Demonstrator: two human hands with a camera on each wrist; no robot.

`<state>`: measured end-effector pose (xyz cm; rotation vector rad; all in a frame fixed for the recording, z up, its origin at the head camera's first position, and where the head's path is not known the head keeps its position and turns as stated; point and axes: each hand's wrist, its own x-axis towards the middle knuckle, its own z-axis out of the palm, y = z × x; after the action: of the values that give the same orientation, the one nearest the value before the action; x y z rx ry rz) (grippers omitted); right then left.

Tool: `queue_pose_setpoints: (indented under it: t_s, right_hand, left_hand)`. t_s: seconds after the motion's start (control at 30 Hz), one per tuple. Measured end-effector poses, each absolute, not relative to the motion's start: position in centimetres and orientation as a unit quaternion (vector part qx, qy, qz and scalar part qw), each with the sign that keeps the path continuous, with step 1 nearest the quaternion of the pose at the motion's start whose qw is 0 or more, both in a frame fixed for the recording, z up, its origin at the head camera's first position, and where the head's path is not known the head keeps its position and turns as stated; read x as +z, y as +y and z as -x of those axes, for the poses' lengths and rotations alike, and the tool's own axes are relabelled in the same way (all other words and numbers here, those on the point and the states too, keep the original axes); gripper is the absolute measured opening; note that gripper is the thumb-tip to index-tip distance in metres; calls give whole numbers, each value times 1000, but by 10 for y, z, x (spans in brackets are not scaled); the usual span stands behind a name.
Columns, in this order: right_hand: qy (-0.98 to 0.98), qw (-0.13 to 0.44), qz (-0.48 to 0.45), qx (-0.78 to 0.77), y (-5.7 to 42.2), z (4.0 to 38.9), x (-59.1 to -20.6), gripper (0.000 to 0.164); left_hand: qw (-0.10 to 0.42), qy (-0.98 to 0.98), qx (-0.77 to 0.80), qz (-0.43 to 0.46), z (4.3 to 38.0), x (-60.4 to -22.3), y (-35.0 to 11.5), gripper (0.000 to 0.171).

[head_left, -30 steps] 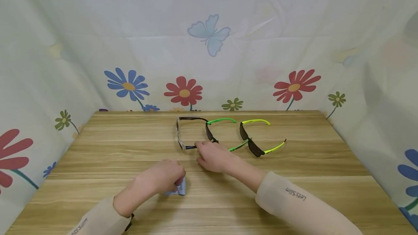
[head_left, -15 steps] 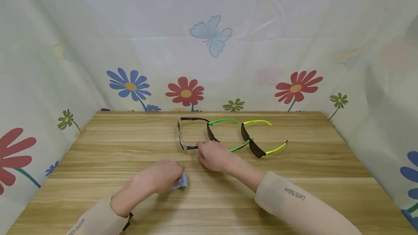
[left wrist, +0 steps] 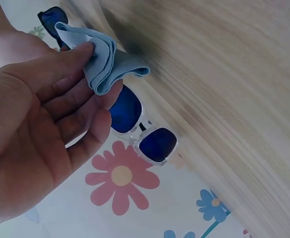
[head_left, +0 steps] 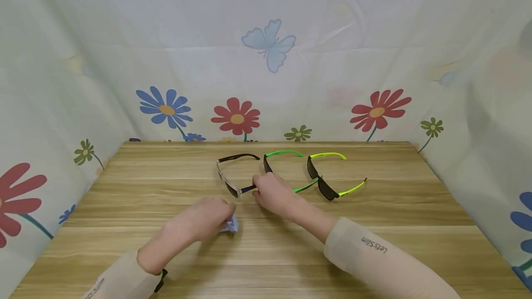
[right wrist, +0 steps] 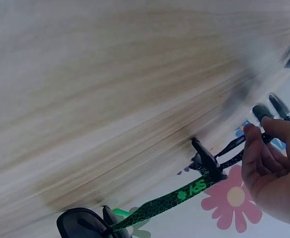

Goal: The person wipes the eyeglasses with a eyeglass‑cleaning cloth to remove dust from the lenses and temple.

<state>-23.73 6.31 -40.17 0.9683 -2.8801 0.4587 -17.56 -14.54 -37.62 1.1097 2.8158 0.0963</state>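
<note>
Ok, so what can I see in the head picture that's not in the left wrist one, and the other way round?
Only the head view shows the sunglasses with yellow legs and the beige sleeves with writing on them.

Only the left wrist view shows the palm side of the left hand, and that the clear-framed sunglasses have lenses that look shiny blue; from the head they look dark.

Both show that hand pinching the blue cloth, those clear-framed sunglasses, the wooden table and a red flower.

Small curtained booth: flower-printed cloth (head_left: 191,54) around a wood-grain table (head_left: 278,257).
</note>
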Motion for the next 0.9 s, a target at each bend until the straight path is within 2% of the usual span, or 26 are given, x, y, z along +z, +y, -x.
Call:
queue_pose_setpoints:
  t_s: [0.3, 0.53, 0.73, 0.9]
  right_hand:
    - [-925, 51, -330, 180, 64, 239, -398, 11]
    - [-905, 93, -368, 193, 66, 239, -396, 14]
    - [-890, 142, -388, 193, 69, 238, -387, 15]
    - [-888, 143, -384, 210, 74, 238, -379, 14]
  left_hand:
    - [31, 926, 55, -372, 176, -375, -147, 14]
    - [18, 932, 67, -357, 178, -370, -147, 17]
    - [-27, 930, 94, -355, 180, -370, -149, 16]
    - [-55, 930, 110, -347, 179, -368, -150, 15]
